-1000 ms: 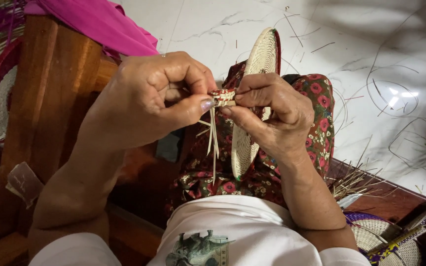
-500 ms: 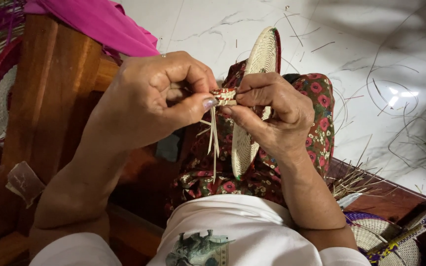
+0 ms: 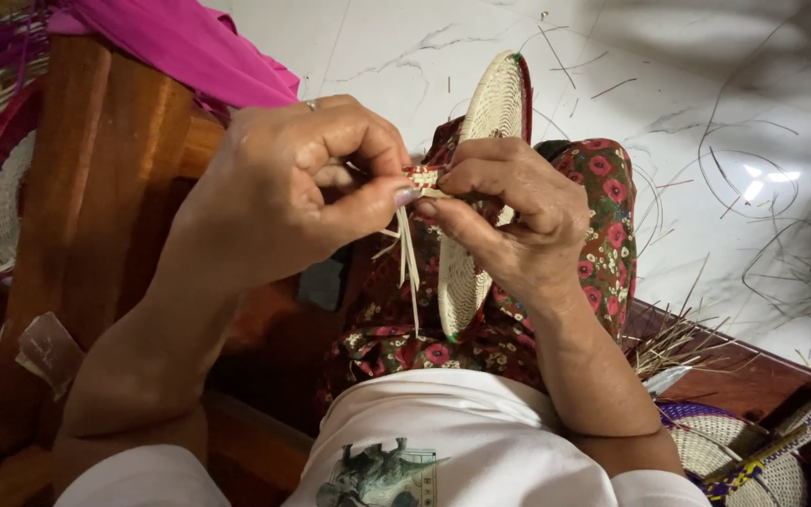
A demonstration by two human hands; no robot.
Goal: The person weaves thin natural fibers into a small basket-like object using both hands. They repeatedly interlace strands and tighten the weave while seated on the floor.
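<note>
A round, cream woven disc (image 3: 490, 122) with a red and green rim stands on edge over my lap, seen nearly edge-on. My left hand (image 3: 302, 188) pinches a small woven bit (image 3: 422, 176) at the disc's rim between thumb and fingers. My right hand (image 3: 509, 216) grips the same spot and the disc from the other side. Thin pale straw strands (image 3: 409, 272) hang down from between the two hands. My knee in red flowered cloth (image 3: 603, 188) lies under the disc.
A brown wooden chair frame (image 3: 96, 188) stands at the left with pink cloth (image 3: 180, 42) over it. Loose straw (image 3: 781, 253) is scattered on the white marble floor. Purple and white woven baskets (image 3: 734, 451) sit at the lower right. More woven pieces (image 3: 2, 197) lean at the far left.
</note>
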